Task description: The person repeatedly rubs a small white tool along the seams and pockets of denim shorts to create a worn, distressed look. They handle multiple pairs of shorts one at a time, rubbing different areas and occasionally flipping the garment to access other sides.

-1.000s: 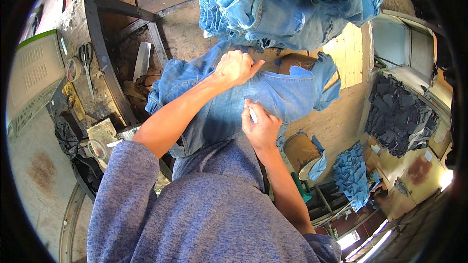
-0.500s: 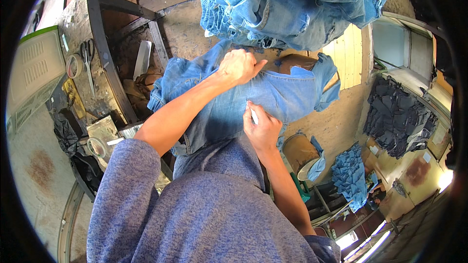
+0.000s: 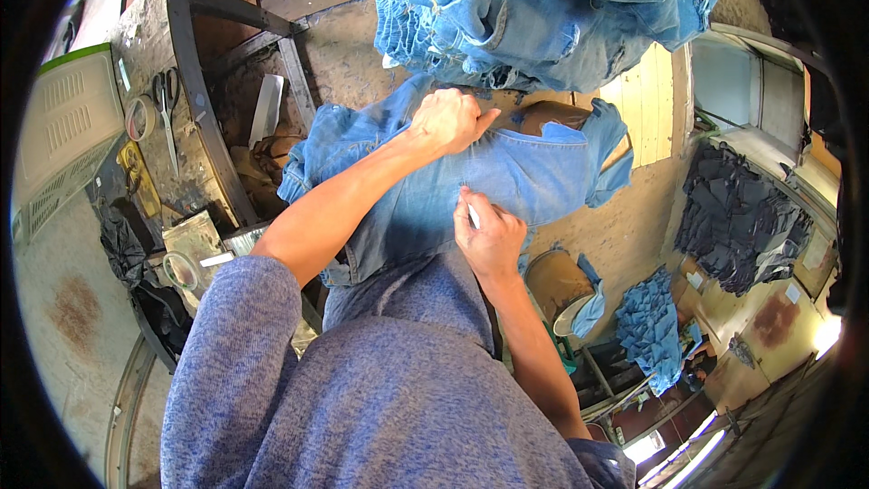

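A pair of blue jeans (image 3: 534,163) lies stretched across in front of me, its near edge against my lap. My left hand (image 3: 448,119) is closed on the far edge of the denim, thumb pointing right. Nearer to me, my right hand (image 3: 491,240) grips a small white tool (image 3: 474,216), its tip end at the pale faded area of the leg. Most of that tool is hidden by my fingers, so its kind does not show.
Beyond the jeans rises a heap of blue denim (image 3: 543,23). At left, scissors (image 3: 167,118) and a tape roll (image 3: 140,118) lie on a worn bench with a dark metal frame (image 3: 204,100). Dark cloth (image 3: 738,217) and more denim (image 3: 649,321) are piled at right.
Very little differs. My right hand has shifted a touch to the right, while the left keeps its place on the denim.
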### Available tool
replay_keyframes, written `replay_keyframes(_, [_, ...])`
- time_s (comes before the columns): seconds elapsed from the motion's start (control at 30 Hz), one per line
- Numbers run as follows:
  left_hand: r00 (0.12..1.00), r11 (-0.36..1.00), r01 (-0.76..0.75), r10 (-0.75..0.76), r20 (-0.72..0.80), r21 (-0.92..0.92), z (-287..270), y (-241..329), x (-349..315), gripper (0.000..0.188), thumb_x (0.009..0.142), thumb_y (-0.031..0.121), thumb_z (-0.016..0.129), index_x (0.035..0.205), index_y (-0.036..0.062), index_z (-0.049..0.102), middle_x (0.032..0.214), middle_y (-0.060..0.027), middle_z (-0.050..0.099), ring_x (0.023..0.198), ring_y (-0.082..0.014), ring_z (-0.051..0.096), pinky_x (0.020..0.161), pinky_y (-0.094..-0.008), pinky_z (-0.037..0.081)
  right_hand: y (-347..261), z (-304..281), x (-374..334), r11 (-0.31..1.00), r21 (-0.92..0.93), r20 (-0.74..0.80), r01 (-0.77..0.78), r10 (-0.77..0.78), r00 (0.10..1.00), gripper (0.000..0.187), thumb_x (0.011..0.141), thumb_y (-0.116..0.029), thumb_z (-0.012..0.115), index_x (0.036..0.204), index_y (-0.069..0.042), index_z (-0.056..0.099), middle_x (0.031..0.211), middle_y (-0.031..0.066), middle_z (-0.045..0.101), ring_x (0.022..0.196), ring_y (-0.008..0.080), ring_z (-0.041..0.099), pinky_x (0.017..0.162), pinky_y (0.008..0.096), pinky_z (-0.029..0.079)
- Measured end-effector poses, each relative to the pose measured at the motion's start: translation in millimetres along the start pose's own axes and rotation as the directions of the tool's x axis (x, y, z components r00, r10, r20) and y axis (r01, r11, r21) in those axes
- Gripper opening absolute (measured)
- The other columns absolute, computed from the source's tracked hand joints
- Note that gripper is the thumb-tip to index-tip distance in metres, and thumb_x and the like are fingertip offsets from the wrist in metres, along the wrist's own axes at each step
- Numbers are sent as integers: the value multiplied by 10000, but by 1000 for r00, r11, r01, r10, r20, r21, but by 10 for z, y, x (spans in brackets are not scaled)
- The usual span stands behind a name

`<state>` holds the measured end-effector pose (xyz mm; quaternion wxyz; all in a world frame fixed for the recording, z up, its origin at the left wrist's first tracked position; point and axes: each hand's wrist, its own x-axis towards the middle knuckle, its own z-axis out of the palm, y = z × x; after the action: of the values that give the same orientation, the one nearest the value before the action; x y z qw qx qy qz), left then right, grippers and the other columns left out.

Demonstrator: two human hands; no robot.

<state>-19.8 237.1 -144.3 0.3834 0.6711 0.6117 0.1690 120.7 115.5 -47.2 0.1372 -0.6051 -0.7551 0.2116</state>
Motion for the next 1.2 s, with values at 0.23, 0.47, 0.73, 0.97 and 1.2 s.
replay_keyframes(0.23, [995, 998, 59, -60, 84, 14, -13, -9, -4, 558, 986, 506, 658, 714, 36, 788, 727, -237, 727, 747, -441, 740, 761, -512, 606, -45, -17, -13, 999, 34, -11, -42, 42, 999, 72, 864, -111, 788, 929, -112, 755, 708, 131, 735, 563, 301, 706, 528, 398, 533])
replay_keyframes(0.47, [929, 999, 40, -29, 370, -21, -351, 56, -23, 759, 947, 737, 594, 1004, 7, 794, 1038, -303, 751, 1024, -438, 739, 922, -521, 579, -61, -198, -50, 986, 102, 33, -132, 129, 991, 97, 883, -105, 762, 980, -96, 758, 619, 111, 673, 500, 269, 664, 512, 359, 526])
replay_keyframes(0.73, [750, 951, 215, -14, 661, -223, -1164, -814, -1020, 846, 869, 669, 783, 1408, 33, 635, 1316, -224, 698, 1180, -311, 680, 1008, -431, 532, -504, -193, -438, 912, 349, 69, -215, 204, 977, 100, 907, -88, 780, 1005, -76, 767, 772, 106, 774, 649, 204, 769, 571, 301, 554])
replay_keyframes(0.97, [914, 987, 32, 36, 405, -158, -1275, -1095, -863, 428, 917, 456, 818, 897, 29, 798, 586, -171, 542, 539, -241, 468, 575, -430, 452, -783, 189, -316, 986, 162, 6, 33, -35, 999, 136, 880, -72, 790, 1011, -99, 764, 831, 110, 790, 673, 249, 770, 581, 330, 567])
replay_keyframes(1.2, [958, 970, -16, 84, 273, -243, -1346, -1010, -911, 394, 906, 308, 842, 787, -43, 705, 617, -226, 489, 539, -247, 378, 555, -440, 408, -937, 460, -43, 999, 28, 7, 47, -47, 999, 99, 918, -148, 754, 1017, -152, 748, 648, 64, 706, 538, 259, 695, 492, 379, 506])
